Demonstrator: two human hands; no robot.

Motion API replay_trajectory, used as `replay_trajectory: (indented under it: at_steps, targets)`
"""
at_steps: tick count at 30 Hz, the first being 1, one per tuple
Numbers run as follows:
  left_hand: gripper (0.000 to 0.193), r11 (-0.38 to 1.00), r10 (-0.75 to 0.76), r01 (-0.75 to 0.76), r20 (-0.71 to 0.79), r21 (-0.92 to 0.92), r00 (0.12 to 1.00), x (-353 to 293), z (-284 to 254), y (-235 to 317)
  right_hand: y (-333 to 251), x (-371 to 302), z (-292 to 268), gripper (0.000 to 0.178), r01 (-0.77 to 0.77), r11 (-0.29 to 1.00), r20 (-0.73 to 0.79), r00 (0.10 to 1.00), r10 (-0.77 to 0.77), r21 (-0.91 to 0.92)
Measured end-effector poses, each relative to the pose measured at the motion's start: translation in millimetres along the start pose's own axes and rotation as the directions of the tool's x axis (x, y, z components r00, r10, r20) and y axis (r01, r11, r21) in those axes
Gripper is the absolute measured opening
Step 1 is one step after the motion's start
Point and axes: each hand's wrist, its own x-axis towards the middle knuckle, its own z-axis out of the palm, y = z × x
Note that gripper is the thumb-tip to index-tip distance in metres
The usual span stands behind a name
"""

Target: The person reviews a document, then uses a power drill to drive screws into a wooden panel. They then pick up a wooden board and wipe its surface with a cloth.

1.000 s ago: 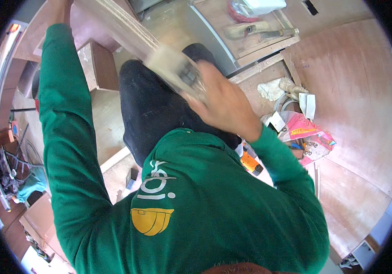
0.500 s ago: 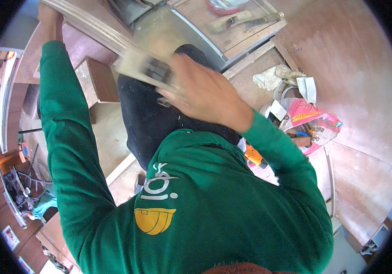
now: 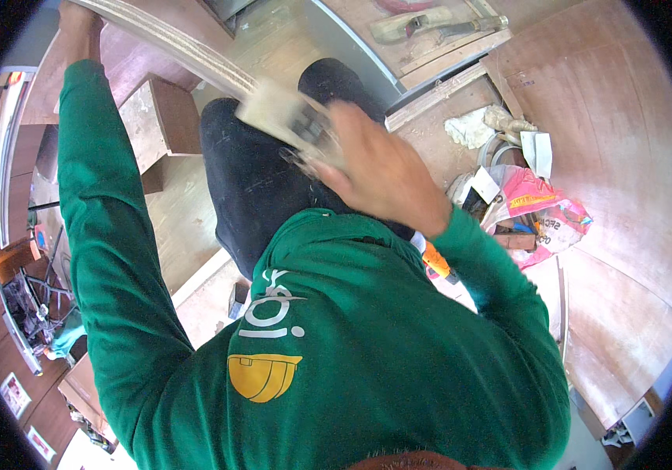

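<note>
A pale wooden hand plane (image 3: 273, 113) rests on the edge of a plywood board (image 3: 187, 51), whose layered edge slants from upper left toward my knees. My right hand (image 3: 379, 160) is wrapped round the rear of the plane, slightly blurred by motion. Thin shavings (image 3: 298, 163) hang beside the plane. At the far upper left, my left hand (image 3: 81, 35) grips the board's far end. Its fingers are mostly hidden by the board and the picture's rim.
Another wooden plane (image 3: 410, 27) and a chisel-like tool (image 3: 473, 27) lie on a panel at the back. On the right sit a pink and clear plastic bag (image 3: 543, 204) of tools and a white rag (image 3: 467, 129). A wooden box (image 3: 168, 117) stands left of my knees.
The plane and my right hand have moved back toward me and to the right along the board's edge. My left hand stays at the far end, and the view has shifted slightly.
</note>
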Motion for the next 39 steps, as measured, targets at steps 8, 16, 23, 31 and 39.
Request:
replay_trajectory:
  at_steps: [8, 16, 23, 31, 39]
  targets:
    - [0.032, 0.742, -0.164, 0.168, 0.067, -0.649, 0.984, -1, 18, 14, 46, -148, -11, 0.070, -0.455, 0.889, 0.154, 0.883, 0.444, 0.046]
    - [0.034, 0.466, -0.156, 0.236, 0.184, -0.853, 0.970, 20, 27, -4, 184, -208, 36, 0.048, -0.503, 0.858, -0.068, 0.864, 0.499, -0.102]
    - [0.035, 0.459, -0.224, 0.201, 0.107, -0.865, 0.969, 8, -2, -86, 132, -144, -61, 0.048, -0.551, 0.406, -0.070, 0.530, 0.845, 0.729]
    - [0.032, 0.358, -0.254, 0.325, 0.244, -0.875, 0.936, -8, 6, -76, 257, -157, 56, 0.047, -0.570, 0.758, -0.537, 0.550, 0.639, 0.318]
    - [0.034, 0.431, -0.156, 0.264, 0.217, -0.863, 0.964, 0, -34, -94, 245, -104, 95, 0.035, -0.802, 0.551, -0.461, 0.408, 0.788, 0.232]
